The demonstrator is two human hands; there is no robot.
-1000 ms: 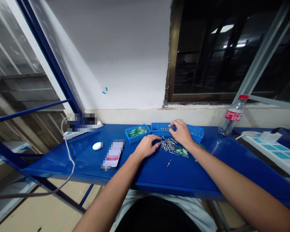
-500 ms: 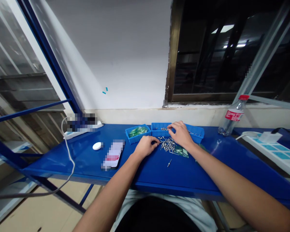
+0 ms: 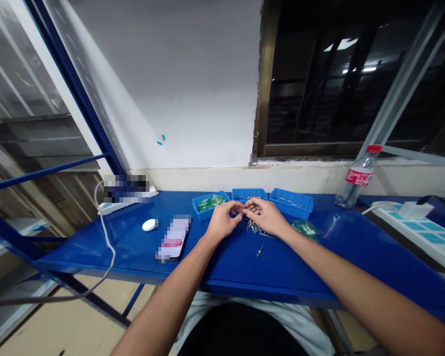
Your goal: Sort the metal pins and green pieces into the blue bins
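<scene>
My left hand (image 3: 224,220) and my right hand (image 3: 264,215) meet at the fingertips, just in front of the middle blue bin (image 3: 257,192). Fingers on both are curled into a pinch; whatever lies between them is hidden. Beneath and beside the right hand is a pile of silvery pop rivets (image 3: 255,227), partly covered by it. One loose pop rivet (image 3: 260,250) lies apart, nearer the table's front. The left blue bin (image 3: 203,214) holds green plastic packets (image 3: 212,201). Thin metal pieces lie in the right blue bin (image 3: 300,211).
A green plastic bag (image 3: 306,228) lies near my right forearm. To the left on the blue table (image 3: 230,277) are a phone (image 3: 176,232) and a white oval object (image 3: 149,225). A bottle (image 3: 358,178) and a power strip (image 3: 426,232) stand at the right.
My right hand has moved left and nearer from the middle bin to meet my left hand. The left hand has shifted slightly, its fingers now touching the right's.
</scene>
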